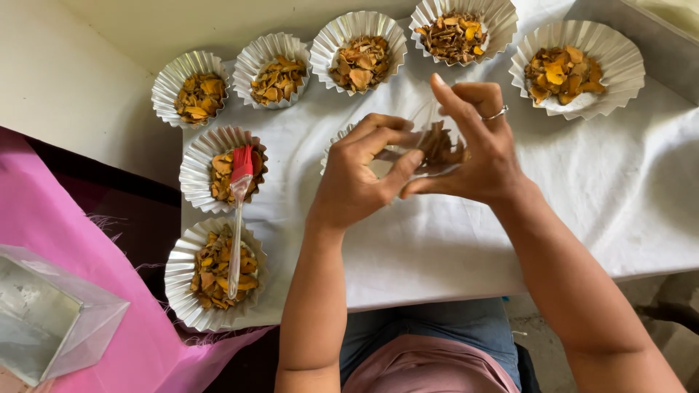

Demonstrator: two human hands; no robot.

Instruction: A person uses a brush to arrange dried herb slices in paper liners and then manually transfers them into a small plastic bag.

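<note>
My left hand and right hand meet, fingers pinched on a clear plastic pouch of brown dried slices, held above the tabletop. White cloth covers the tabletop; seven fluted foil cups of orange-brown slices ring it. A red-bristled brush bridges two cups. Left: pink fabric, a metal tin.

My left hand and right hand meet above the white cloth, pinching a clear packet of brown dried pieces between them. Foil cups of orange chips curve from nine o'clock through twelve to two. A red-bristled brush lies across two cups at eight o'clock.
</note>
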